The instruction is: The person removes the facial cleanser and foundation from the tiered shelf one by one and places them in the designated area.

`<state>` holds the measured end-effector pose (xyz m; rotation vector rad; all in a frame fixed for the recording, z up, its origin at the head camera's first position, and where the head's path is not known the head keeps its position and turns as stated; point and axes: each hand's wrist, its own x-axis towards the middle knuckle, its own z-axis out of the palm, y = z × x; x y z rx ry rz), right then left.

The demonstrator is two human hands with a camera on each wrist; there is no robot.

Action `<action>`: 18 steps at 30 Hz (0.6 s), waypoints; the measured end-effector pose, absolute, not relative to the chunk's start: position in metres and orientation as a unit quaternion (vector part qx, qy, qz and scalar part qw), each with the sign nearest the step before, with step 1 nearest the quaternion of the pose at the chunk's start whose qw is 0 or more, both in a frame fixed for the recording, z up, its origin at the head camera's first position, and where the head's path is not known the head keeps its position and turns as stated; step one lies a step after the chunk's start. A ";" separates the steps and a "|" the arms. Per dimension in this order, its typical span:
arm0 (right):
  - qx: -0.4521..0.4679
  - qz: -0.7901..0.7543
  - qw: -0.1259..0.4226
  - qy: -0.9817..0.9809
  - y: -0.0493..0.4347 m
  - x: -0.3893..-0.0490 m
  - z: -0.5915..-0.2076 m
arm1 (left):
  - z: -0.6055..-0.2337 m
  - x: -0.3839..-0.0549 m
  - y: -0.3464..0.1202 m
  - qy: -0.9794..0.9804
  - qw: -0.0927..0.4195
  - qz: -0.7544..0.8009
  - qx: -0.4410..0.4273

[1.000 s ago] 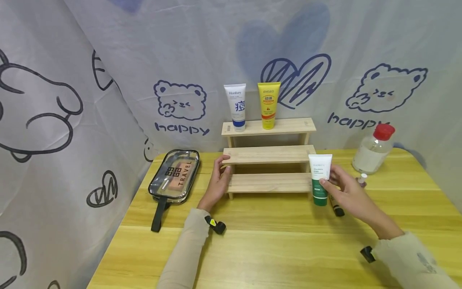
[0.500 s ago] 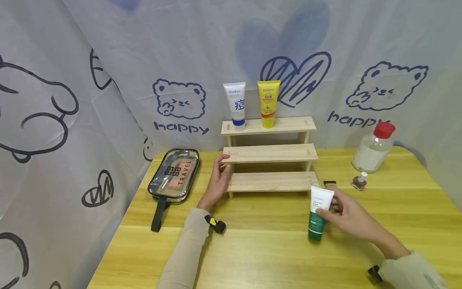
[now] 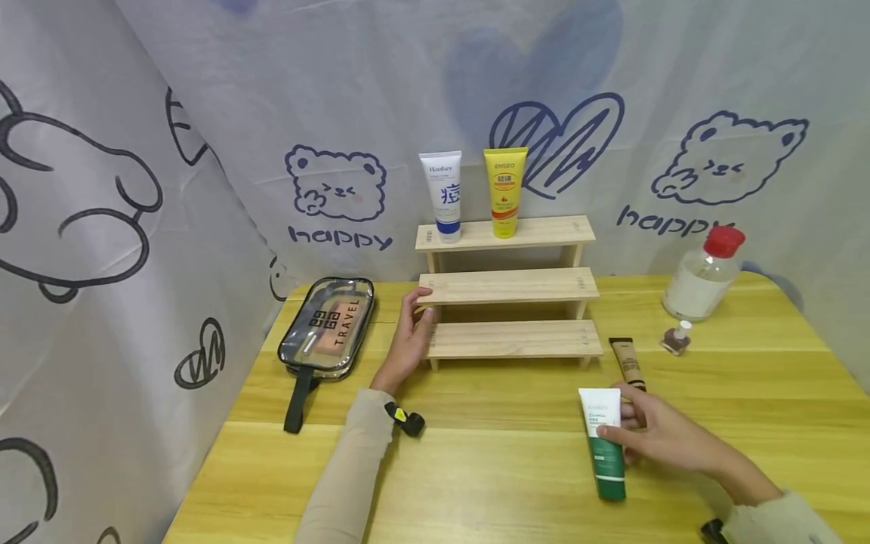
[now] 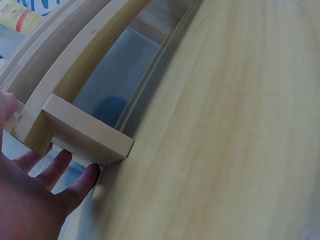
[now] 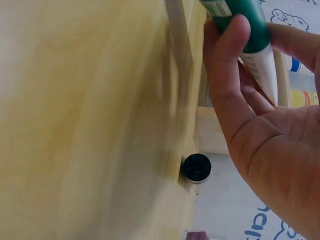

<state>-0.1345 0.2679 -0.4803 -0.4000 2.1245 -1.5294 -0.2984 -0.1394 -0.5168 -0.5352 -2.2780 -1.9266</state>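
My right hand (image 3: 652, 431) holds a white-and-green tube (image 3: 603, 446) between thumb and fingers, cap end downward, in front of the rack's right end. In the right wrist view the thumb presses the green part of the tube (image 5: 250, 30). My left hand (image 3: 406, 344) grips the left end of a three-step wooden rack (image 3: 513, 340). The left wrist view has its fingertips against the side leg of the rack (image 4: 87, 130). On the top step stand a white-and-blue tube (image 3: 445, 196) and a yellow tube (image 3: 505, 193), both upright on their caps.
A beige tube with a dark cap (image 3: 628, 363) lies right of the rack, partly behind the right hand. Beyond it are a small nail polish bottle (image 3: 677, 338) and a clear bottle with a red lid (image 3: 704, 273). A transparent travel pouch (image 3: 328, 329) lies at the left.
The right hand has brought the white-and-green tube from beside the rack's lower step toward the front of the table, uncovering the beige tube. The left hand has stayed on the rack.
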 end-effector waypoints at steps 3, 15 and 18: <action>-0.147 -0.570 0.265 0.764 0.270 -0.133 -0.483 | -0.517 -0.299 -0.139 -0.751 0.057 -0.634 -0.175; -0.112 -0.515 0.258 0.810 0.268 -0.122 -0.487 | -0.517 -0.299 -0.140 -0.746 0.056 -0.639 -0.180; -0.102 -0.507 0.249 0.819 0.268 -0.119 -0.486 | -0.518 -0.299 -0.140 -0.745 0.055 -0.641 -0.178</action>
